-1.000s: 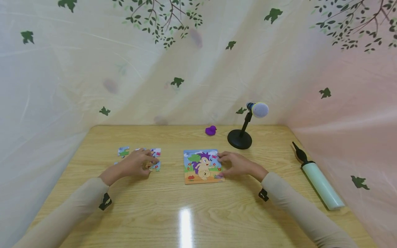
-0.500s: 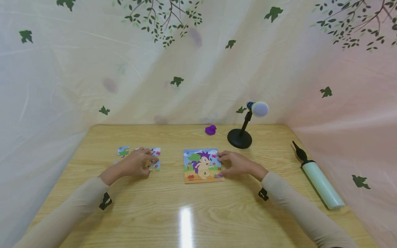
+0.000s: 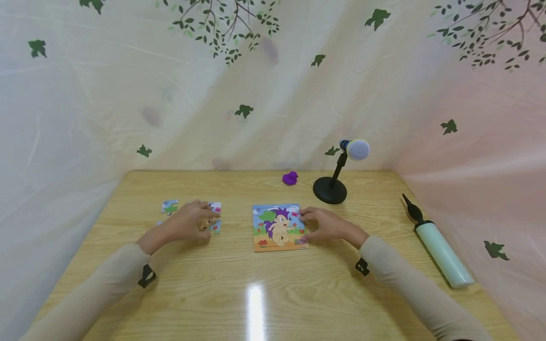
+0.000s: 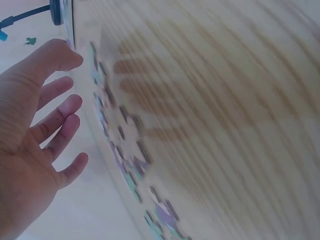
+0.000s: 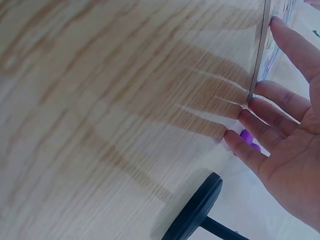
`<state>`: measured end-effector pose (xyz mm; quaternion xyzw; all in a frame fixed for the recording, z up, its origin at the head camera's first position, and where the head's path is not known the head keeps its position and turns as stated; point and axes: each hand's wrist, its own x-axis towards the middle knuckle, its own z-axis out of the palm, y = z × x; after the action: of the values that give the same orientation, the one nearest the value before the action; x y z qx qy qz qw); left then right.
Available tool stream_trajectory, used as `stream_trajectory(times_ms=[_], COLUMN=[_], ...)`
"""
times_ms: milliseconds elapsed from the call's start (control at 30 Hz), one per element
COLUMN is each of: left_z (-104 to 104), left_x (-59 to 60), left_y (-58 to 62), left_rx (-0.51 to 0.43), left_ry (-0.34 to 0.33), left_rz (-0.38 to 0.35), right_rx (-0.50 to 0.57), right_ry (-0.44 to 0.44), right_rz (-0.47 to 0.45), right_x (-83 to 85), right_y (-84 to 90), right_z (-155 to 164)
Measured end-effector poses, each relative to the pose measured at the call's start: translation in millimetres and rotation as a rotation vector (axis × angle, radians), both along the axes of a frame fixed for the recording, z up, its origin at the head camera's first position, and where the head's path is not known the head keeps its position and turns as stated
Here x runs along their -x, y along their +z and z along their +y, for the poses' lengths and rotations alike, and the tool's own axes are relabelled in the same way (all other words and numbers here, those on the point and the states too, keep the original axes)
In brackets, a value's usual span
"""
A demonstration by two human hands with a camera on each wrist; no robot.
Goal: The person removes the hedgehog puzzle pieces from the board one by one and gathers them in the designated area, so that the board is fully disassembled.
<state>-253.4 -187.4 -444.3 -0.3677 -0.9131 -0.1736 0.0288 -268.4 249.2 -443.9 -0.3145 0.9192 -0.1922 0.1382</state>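
Observation:
My left hand hovers over loose jigsaw pieces on the left of the table, partly hiding them in the head view. In the left wrist view its fingers are loosely bent and apart, with nothing between them. Flat pieces lie on the wood beside that hand. A square puzzle board with a purple-haired hedgehog picture lies at the middle. Along the board's right edge rests my right hand, thumb near the lower corner and fingers higher up. Seen from the right wrist, those mostly straight fingers touch the board's side.
A microphone on a black round stand is behind my right hand. Left of it, near the back edge, sits a purple toy duck. A pale green hand pump lies along the right side. Leaf-printed cloth hangs behind the table.
My left hand has risen slightly from the pieces and its fingers have spread, uncovering more of them. The right hand and the board have stayed put.

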Motion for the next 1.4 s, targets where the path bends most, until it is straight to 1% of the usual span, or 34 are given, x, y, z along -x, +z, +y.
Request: stream_trajectory(times_ms=[67,200,333,400,467,533,833,933,1000,1133,1200,1400], left_z=[4.4,16.8,33.5,42.6,51.1,58.8,90.3,99.6,105.6,117.5,122.7,131.4], left_x=[0.1,1.1,1.1,0.3,0.0,0.2,-2.2,-2.4,-2.9,-3.9,-4.9,-5.6], left_y=[0.5,0.7,2.9,4.2,4.2,3.1,4.4,3.1,2.4,1.9,1.8,-2.9], left_rx=[-0.019,-0.053,-0.05,-0.05,-0.058,-0.065,-0.053,-0.046,-0.048,-0.037,-0.02,0.039], left_ry=[-0.007,-0.047,-0.077,-0.085,-0.094,-0.106,-0.154,-0.173,-0.182,-0.192,-0.185,-0.168], left_rz=[-0.007,-0.015,-0.011,-0.019,-0.042,-0.047,-0.07,-0.066,-0.079,-0.106,-0.133,-0.168], right_rx=[-0.004,-0.016,-0.023,-0.021,-0.02,-0.017,0.0,0.012,0.029,0.065,0.076,0.059], right_ry=[0.001,0.006,0.007,0.003,-0.001,-0.004,0.005,0.011,0.021,0.064,0.101,0.235], right_rz=[-0.002,-0.002,0.008,0.004,-0.003,-0.012,0.007,0.017,0.02,0.024,0.023,0.024], right_x=[0.2,0.8,1.3,1.2,1.3,1.5,1.5,0.2,-1.3,-5.1,-6.1,-5.8], right_y=[-0.1,0.6,2.6,3.9,5.0,5.5,3.9,2.0,1.4,2.7,3.1,-3.3], right_z=[-0.5,-1.8,-2.9,-3.6,-4.3,-5.0,-8.0,-9.8,-12.1,-18.7,-22.0,-26.0])
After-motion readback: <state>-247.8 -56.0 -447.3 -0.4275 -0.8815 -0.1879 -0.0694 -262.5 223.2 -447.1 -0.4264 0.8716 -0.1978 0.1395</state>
